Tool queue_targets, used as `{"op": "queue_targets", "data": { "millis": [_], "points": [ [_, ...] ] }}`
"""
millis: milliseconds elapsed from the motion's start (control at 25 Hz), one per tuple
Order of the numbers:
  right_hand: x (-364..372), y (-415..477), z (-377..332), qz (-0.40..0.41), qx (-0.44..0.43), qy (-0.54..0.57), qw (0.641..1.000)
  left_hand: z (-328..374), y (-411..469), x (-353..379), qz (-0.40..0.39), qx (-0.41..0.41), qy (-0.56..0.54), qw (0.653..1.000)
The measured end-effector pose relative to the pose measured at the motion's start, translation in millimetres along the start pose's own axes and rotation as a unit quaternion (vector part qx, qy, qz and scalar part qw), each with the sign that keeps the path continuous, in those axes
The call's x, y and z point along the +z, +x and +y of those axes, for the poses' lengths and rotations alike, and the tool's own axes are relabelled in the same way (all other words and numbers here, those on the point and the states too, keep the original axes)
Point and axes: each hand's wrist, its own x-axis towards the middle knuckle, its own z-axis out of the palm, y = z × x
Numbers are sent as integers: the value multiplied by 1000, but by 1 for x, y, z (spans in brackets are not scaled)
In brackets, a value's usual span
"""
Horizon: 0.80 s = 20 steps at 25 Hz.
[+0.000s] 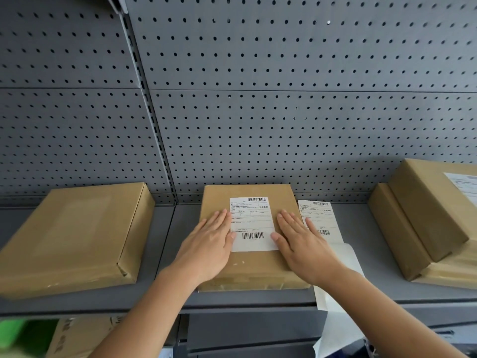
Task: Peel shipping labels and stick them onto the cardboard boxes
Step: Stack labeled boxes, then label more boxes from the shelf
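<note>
Pegboard wall [284,73] at the back, grey shelf [165,244] below it carrying all the boxes.

Left box [74,236]: biggest one, flat, top bare, no label seen, so judged not yet done.

Right stack: upper box [433,202] sits on a lower box [395,228]. The upper one shows a white label [464,184] on top at the frame edge, so judged done. Lower box top is mostly covered, can't tell.

Centre box [247,270]: the one in work, between the other two and apart from both.

Left hand [206,244] and right hand [304,244]: both flat, fingers straight and together, palms down on the centre box top, gripping nothing. Thumbs touch the label's lower side edges.

Backing paper [338,319]: white strip trailing off the shelf front, right of the centre box.

Centre label [251,223]: stuck on the box top, lying flat and roughly square to it, between the two hands. Looks like the smoothing-down step, nearly finished.

Spare label [322,215]: on the shelf just right of the centre box, partly under the right hand, unpeeled as far as I can tell. Likely for the left box.
</note>
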Motion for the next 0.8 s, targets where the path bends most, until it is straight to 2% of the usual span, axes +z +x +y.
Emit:
{"op": "queue_targets", "data": {
  "millis": [120,280,560,680,800],
  "points": [
    [0,-14,-23,7,-61,10,998,17,-15,1,15,43,-20,999],
    [20,-36,-45,20,-114,-1,993,27,-36,19,3,94,27,995],
    [28,-44,-10,56,-52,-38,996,18,-46,17,10,23,20,999],
    [17,-51,9,30,-4,-40,999,-1,-52,15,7,-33,24,999],
    [9,-54,18,21,35,-6,999,-19,-53,13,11,-86,-25,996]
  ]
}}
